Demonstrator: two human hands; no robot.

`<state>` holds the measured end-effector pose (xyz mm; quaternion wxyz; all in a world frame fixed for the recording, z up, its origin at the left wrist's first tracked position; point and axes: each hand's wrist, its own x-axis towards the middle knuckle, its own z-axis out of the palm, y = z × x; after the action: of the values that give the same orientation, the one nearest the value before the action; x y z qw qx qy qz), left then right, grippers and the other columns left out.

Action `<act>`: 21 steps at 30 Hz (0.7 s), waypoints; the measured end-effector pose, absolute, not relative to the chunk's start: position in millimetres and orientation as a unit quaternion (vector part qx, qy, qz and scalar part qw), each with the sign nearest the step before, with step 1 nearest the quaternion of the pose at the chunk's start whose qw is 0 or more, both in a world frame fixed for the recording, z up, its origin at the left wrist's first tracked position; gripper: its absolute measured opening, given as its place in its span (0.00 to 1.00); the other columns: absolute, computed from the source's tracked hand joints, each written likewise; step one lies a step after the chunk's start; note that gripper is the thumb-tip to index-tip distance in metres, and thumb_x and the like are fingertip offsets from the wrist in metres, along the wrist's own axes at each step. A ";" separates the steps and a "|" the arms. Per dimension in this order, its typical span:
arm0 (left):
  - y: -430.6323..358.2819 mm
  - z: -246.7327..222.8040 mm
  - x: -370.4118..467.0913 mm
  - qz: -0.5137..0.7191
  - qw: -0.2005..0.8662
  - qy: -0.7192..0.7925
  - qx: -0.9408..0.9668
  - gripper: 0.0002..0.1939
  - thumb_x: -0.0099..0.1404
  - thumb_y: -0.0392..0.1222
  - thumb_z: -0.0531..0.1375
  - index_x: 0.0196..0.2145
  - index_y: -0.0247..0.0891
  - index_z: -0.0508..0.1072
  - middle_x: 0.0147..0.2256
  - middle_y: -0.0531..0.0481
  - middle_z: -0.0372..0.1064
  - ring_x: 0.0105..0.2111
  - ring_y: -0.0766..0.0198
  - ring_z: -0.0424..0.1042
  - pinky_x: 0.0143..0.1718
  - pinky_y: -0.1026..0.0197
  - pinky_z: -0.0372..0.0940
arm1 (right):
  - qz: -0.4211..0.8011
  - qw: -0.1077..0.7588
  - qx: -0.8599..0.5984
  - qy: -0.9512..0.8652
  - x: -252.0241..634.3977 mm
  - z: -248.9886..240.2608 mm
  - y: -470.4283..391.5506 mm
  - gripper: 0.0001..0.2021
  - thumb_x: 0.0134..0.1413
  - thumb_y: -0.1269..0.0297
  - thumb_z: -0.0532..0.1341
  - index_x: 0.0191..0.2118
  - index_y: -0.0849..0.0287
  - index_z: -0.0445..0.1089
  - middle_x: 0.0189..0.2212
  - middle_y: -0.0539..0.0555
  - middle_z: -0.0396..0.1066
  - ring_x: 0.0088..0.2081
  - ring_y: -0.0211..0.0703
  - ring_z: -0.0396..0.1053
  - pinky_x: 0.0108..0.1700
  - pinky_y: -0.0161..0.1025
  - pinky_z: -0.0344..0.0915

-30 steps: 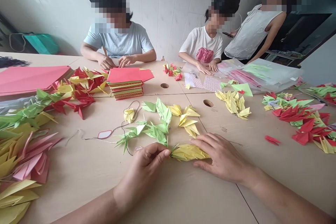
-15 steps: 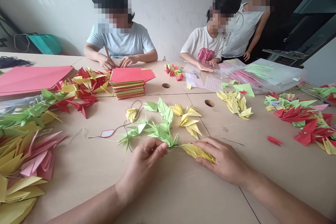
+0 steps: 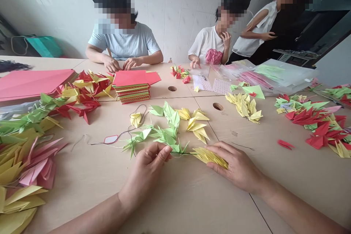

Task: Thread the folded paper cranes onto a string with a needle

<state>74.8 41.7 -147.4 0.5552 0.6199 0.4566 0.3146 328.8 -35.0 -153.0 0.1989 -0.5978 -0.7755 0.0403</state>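
Note:
Thumb and forefinger of my left hand point(image 3: 153, 162) are pinched on a dark thread point(image 3: 182, 153) that runs right into a stack of yellow folded paper cranes point(image 3: 207, 156). My right hand point(image 3: 236, 166) is curled over the right end of that stack, thumb on the near side and fingers on the far side. Just beyond my left hand lie green paper cranes point(image 3: 168, 137) in a curved string, touching or close to the thread. Other yellow cranes point(image 3: 199, 126) lie beyond the stack. A white tag with a red edge point(image 3: 111, 139) lies to the left on a loose cord.
Strung cranes in green, yellow and pink point(image 3: 27, 161) line the left side. A stack of coloured paper squares point(image 3: 131, 87) and large red sheets point(image 3: 33, 84) stand further back. Red cranes point(image 3: 320, 128) lie at the right. Two people sit across the table point(image 3: 178, 197); another stands behind.
My left hand has moved slightly left, with more thread showing between it and the yellow cranes. My right hand has shifted slightly right. The seated person at right has raised a hand; the standing person has turned.

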 end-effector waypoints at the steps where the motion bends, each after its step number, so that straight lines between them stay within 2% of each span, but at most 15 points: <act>1: 41.6 -147.6 74.3 0.315 0.555 0.456 0.621 0.21 0.63 0.58 0.56 0.25 0.37 0.69 0.25 0.53 0.64 0.28 0.65 0.61 0.31 0.63 0.58 | 0.039 0.197 -0.599 -0.775 329.2 -153.1 -35.4 0.16 0.61 0.57 0.58 0.51 0.57 0.70 0.42 0.55 0.74 0.41 0.42 0.75 0.41 0.38 0.74; 7: 41.6 -151.2 72.8 0.308 0.535 0.423 0.663 0.17 0.65 0.53 0.55 0.26 0.38 0.68 0.24 0.54 0.62 0.27 0.66 0.59 0.30 0.64 0.56 | 0.037 0.195 -0.608 -0.769 334.6 -149.3 -43.3 0.16 0.61 0.56 0.57 0.51 0.55 0.70 0.42 0.55 0.74 0.41 0.43 0.75 0.41 0.38 0.74; 12: 39.7 -152.5 73.1 0.272 0.529 0.398 0.698 0.19 0.64 0.54 0.54 0.22 0.39 0.62 0.20 0.57 0.51 0.23 0.67 0.50 0.25 0.64 0.48 | 0.037 0.193 -0.621 -0.759 344.0 -146.2 -56.1 0.14 0.61 0.57 0.57 0.50 0.53 0.70 0.40 0.54 0.74 0.40 0.42 0.75 0.39 0.37 0.74; 18: 33.9 -148.5 70.3 0.245 0.567 0.343 0.708 0.19 0.64 0.53 0.56 0.22 0.39 0.62 0.21 0.57 0.53 0.23 0.68 0.52 0.25 0.65 0.49 | 0.020 0.175 -0.660 -0.730 356.6 -154.3 -74.1 0.13 0.61 0.56 0.56 0.50 0.50 0.69 0.40 0.52 0.74 0.39 0.42 0.75 0.37 0.35 0.73; 21: 31.8 -145.6 68.7 0.228 0.620 0.316 0.681 0.19 0.63 0.53 0.58 0.22 0.38 0.62 0.20 0.57 0.52 0.23 0.69 0.50 0.24 0.65 0.49 | -0.004 0.152 -0.694 -0.704 362.4 -161.1 -81.4 0.14 0.62 0.54 0.55 0.49 0.49 0.69 0.42 0.51 0.74 0.41 0.42 0.75 0.38 0.35 0.73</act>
<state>68.7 31.8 -145.6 0.6199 0.6814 0.3157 0.2275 362.4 -81.4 -161.1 0.1516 -0.6936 -0.7042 -0.0037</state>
